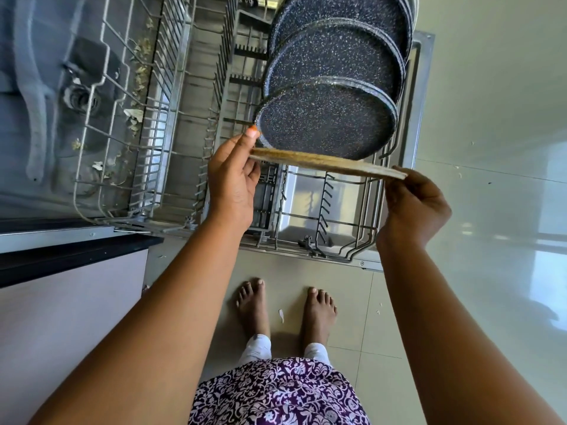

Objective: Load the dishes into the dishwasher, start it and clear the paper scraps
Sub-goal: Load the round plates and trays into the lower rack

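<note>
I hold a tan, speckled plate edge-on over the pulled-out lower rack of the open dishwasher. My left hand pinches its left rim and my right hand grips its right rim. Just behind it, several dark speckled plates stand upright in the rack's right-hand slots. Paper scraps lie along the left part of the rack, and one scrap lies on the floor between my bare feet.
The dishwasher door's edge juts out in front of my feet. A dark counter edge and a pale cabinet front lie at the left. Glossy floor tiles stretch to the right, with small scraps on them.
</note>
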